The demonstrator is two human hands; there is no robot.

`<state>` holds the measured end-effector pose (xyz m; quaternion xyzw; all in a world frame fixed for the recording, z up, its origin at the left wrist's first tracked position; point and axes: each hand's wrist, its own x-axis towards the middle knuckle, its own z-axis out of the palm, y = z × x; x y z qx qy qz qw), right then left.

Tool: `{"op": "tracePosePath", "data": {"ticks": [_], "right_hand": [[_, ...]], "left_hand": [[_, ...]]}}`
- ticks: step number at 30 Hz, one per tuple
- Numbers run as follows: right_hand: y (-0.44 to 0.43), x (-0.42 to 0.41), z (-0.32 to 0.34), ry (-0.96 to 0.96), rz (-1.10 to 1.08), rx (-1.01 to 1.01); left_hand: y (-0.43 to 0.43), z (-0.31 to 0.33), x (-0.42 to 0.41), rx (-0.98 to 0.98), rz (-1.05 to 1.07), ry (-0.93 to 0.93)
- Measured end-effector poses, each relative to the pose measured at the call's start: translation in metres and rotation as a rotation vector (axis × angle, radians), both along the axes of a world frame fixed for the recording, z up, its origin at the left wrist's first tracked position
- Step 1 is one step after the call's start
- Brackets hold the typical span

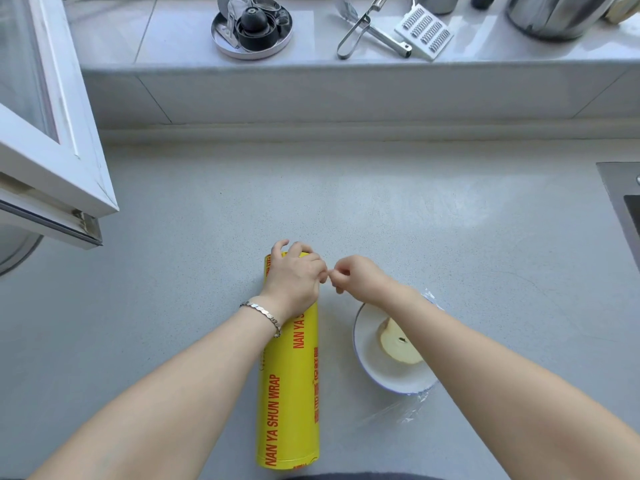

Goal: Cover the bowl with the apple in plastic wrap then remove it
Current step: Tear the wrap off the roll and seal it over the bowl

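Note:
A long yellow plastic wrap roll [289, 393] with red lettering lies lengthwise on the grey counter. My left hand [294, 277] grips its far end, a silver bracelet on the wrist. A white bowl [372, 367] with a blue rim sits just right of the roll and holds a peeled apple piece [398, 342]. Clear plastic wrap [405, 408] lies over the bowl and spills onto the counter at its near side. My right hand [351, 273] hovers beyond the bowl, beside the left hand, fingertips pinched together on what looks like the film's edge; my right forearm crosses over the bowl.
An open white window frame [52, 150] juts in at the left. On the raised ledge behind stand a round metal tray [251, 29] of parts, tongs [363, 29], a white grater [424, 31] and a steel pot [554, 15]. A sink edge [623, 202] shows at right.

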<state>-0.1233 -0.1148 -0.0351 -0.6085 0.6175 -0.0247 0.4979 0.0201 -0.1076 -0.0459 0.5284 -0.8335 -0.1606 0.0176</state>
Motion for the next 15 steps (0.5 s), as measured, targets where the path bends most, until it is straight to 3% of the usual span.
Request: {"op": "tracePosePath", "data": {"ticks": [2, 8, 10, 15], "right_hand": [[0.0, -0.002, 0.005, -0.01, 0.048, 0.016], [0.004, 0.002, 0.003, 0.204, 0.196, -0.107], [0.006, 0.004, 0.002, 0.27, 0.238, -0.126], [0.01, 0.01, -0.002, 0.347, 0.2, -0.158]], "left_hand": [[0.0, 0.003, 0.001, 0.023, -0.019, -0.036], [-0.002, 0.002, 0.005, -0.04, -0.094, -0.054], [-0.002, 0.007, 0.005, 0.007, -0.17, -0.151], [-0.004, 0.009, 0.008, 0.092, -0.185, -0.192]]}}
